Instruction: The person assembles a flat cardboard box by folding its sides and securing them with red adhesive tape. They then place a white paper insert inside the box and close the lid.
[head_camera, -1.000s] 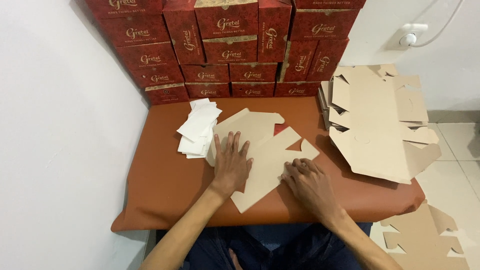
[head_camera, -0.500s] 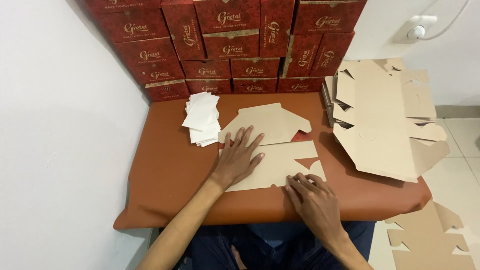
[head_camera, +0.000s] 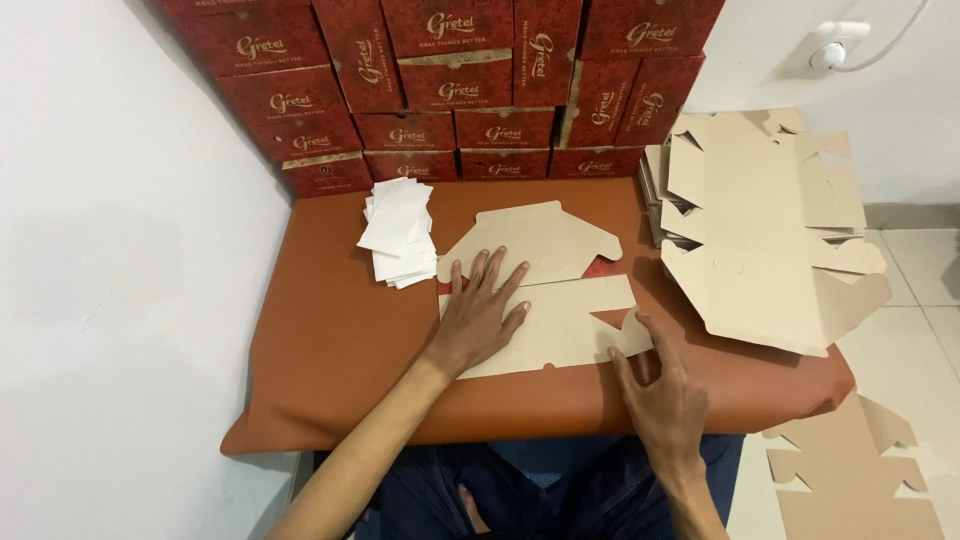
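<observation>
Brown table (head_camera: 330, 340), red boxes (head_camera: 450, 90) stacked behind. Our left hand (head_camera: 480, 315) lies splayed flat on the cardboard blank (head_camera: 550, 300) mid-table; right hand (head_camera: 655, 385), fingers loosely spread, touches its near-right edge.

Head-camera view of the person's own body. Left hand (head_camera: 478, 318) and right hand (head_camera: 662, 395): both bare, without gloves, rings or a watch. Both forearms are uncovered up to the lower picture edge, with no sleeve showing. Between the forearms, the lap is clothed in dark blue fabric with folds, probably trousers; a lighter blue patch lies at its upper middle.
</observation>
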